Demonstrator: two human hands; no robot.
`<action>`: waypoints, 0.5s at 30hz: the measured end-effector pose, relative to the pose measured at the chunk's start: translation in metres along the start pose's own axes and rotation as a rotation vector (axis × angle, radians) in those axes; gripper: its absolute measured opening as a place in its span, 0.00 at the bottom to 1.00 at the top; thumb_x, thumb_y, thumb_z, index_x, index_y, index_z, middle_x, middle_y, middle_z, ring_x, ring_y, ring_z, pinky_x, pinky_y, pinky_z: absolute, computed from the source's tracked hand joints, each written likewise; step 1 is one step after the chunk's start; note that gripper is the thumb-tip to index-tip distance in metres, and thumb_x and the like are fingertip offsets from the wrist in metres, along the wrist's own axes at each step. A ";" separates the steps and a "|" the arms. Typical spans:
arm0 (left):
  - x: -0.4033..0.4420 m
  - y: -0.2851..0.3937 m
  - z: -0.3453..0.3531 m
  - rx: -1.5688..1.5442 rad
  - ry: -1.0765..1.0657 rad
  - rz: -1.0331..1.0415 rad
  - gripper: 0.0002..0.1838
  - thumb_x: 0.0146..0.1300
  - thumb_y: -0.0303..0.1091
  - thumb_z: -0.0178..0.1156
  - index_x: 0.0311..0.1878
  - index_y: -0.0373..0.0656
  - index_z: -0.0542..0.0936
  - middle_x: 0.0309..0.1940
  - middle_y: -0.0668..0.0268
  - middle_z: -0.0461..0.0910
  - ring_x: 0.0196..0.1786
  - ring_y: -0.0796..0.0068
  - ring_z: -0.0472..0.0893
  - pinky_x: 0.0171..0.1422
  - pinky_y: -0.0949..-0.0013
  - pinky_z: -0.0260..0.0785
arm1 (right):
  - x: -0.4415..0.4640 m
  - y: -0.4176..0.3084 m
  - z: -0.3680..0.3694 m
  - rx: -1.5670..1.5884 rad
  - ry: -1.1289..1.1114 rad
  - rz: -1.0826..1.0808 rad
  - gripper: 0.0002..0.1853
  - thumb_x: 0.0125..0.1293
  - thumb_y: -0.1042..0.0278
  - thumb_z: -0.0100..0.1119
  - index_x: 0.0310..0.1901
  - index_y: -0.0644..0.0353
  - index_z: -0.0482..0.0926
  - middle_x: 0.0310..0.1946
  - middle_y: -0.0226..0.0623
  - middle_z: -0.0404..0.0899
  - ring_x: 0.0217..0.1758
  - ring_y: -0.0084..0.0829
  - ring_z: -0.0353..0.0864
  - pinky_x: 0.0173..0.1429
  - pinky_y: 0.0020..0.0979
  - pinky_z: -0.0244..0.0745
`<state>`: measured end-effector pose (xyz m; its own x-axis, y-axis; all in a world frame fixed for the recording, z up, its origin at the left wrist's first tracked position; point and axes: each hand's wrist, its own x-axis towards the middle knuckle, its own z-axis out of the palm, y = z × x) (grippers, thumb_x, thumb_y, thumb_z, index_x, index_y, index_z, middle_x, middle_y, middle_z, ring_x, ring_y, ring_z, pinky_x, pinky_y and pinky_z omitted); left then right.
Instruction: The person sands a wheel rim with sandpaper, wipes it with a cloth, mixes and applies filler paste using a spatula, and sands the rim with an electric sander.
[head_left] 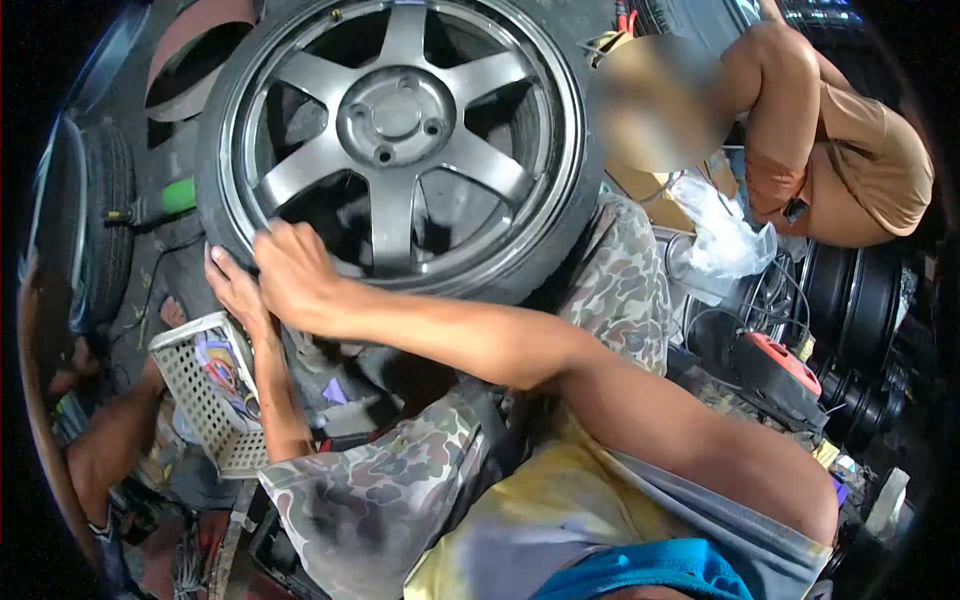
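A grey six-spoke wheel with a black tyre fills the upper middle of the view. My left hand lies against the tyre's lower left edge, its fingers fairly straight. Just right of it, my right hand is closed at the rim's lower left edge, with my forearm crossing below the wheel. Whatever its curled fingers may hold is hidden, and the fingertips are slightly blurred.
A perforated cream basket with small items stands at lower left. Beyond the tyre is a green-ended tool. Another person crouches at upper right, near a clear plastic bag and a red-black device.
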<state>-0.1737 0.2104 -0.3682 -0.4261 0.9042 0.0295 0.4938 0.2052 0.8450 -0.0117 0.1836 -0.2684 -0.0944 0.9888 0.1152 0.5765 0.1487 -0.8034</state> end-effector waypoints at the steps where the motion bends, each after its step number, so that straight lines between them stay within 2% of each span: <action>1: -0.001 0.004 0.000 -0.016 0.005 0.017 0.32 0.83 0.51 0.47 0.70 0.27 0.73 0.67 0.38 0.76 0.70 0.44 0.75 0.76 0.55 0.63 | -0.004 0.001 0.002 -0.001 0.004 -0.021 0.06 0.54 0.76 0.60 0.33 0.68 0.79 0.35 0.59 0.79 0.40 0.60 0.80 0.47 0.55 0.75; 2: -0.003 0.010 0.001 0.026 0.028 -0.039 0.33 0.83 0.53 0.47 0.70 0.27 0.73 0.67 0.39 0.77 0.70 0.46 0.76 0.76 0.57 0.63 | -0.010 0.005 0.000 -0.007 0.004 -0.057 0.05 0.54 0.76 0.61 0.33 0.68 0.79 0.34 0.57 0.78 0.40 0.60 0.79 0.47 0.54 0.73; 3: -0.008 0.021 0.003 -0.023 0.018 -0.098 0.34 0.83 0.53 0.47 0.70 0.27 0.73 0.67 0.40 0.77 0.70 0.47 0.76 0.76 0.58 0.63 | -0.030 0.008 -0.018 -0.024 -0.022 -0.080 0.08 0.55 0.75 0.61 0.36 0.69 0.79 0.38 0.59 0.80 0.43 0.60 0.80 0.51 0.56 0.74; 4: -0.011 0.030 0.003 -0.075 0.010 -0.153 0.34 0.82 0.54 0.47 0.70 0.27 0.74 0.67 0.41 0.78 0.71 0.48 0.76 0.76 0.59 0.63 | -0.047 0.009 -0.045 -0.057 -0.208 -0.054 0.11 0.56 0.75 0.62 0.40 0.70 0.78 0.42 0.62 0.80 0.46 0.61 0.80 0.53 0.57 0.74; 6: -0.013 0.041 0.004 -0.078 0.026 -0.160 0.35 0.82 0.55 0.47 0.70 0.28 0.75 0.69 0.42 0.77 0.72 0.49 0.75 0.77 0.59 0.62 | -0.055 0.011 -0.067 0.020 -0.364 0.066 0.13 0.56 0.76 0.61 0.43 0.70 0.76 0.47 0.62 0.77 0.49 0.62 0.77 0.55 0.56 0.72; 7: -0.012 0.038 0.007 -0.057 0.037 -0.136 0.35 0.82 0.55 0.47 0.70 0.28 0.75 0.68 0.41 0.76 0.71 0.47 0.75 0.77 0.58 0.62 | -0.052 0.012 -0.060 0.018 -0.362 0.059 0.13 0.56 0.76 0.61 0.43 0.70 0.76 0.47 0.62 0.77 0.49 0.62 0.77 0.55 0.56 0.72; 9: -0.011 0.035 0.004 0.022 0.056 -0.095 0.35 0.82 0.56 0.47 0.69 0.29 0.76 0.66 0.38 0.77 0.70 0.43 0.74 0.76 0.54 0.62 | -0.034 0.012 -0.020 0.024 -0.048 -0.075 0.12 0.57 0.77 0.60 0.43 0.70 0.76 0.45 0.62 0.76 0.48 0.63 0.76 0.52 0.55 0.72; 10: -0.005 0.026 0.004 0.083 0.045 -0.111 0.35 0.82 0.57 0.47 0.69 0.29 0.76 0.65 0.38 0.77 0.69 0.42 0.75 0.75 0.53 0.63 | -0.016 0.015 -0.002 0.040 -0.007 -0.081 0.12 0.58 0.77 0.59 0.44 0.70 0.77 0.45 0.63 0.77 0.51 0.64 0.76 0.52 0.56 0.72; 13: -0.004 0.023 0.004 0.091 0.001 -0.130 0.36 0.81 0.58 0.48 0.69 0.30 0.76 0.65 0.39 0.77 0.69 0.42 0.75 0.75 0.53 0.63 | -0.019 0.008 -0.018 -0.021 -0.083 0.002 0.12 0.58 0.77 0.60 0.44 0.70 0.78 0.45 0.61 0.79 0.53 0.62 0.78 0.52 0.56 0.72; 15: -0.009 0.031 0.009 -0.058 0.051 -0.103 0.37 0.80 0.60 0.48 0.69 0.31 0.77 0.65 0.39 0.78 0.69 0.43 0.75 0.75 0.53 0.63 | -0.051 0.021 -0.050 -0.033 -0.192 -0.093 0.10 0.57 0.77 0.60 0.42 0.69 0.79 0.42 0.58 0.79 0.50 0.60 0.79 0.53 0.56 0.72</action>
<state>-0.1477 0.2117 -0.3464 -0.5111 0.8589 -0.0327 0.4017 0.2723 0.8743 0.0458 0.1365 -0.2616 -0.2994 0.9514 0.0717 0.5840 0.2422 -0.7748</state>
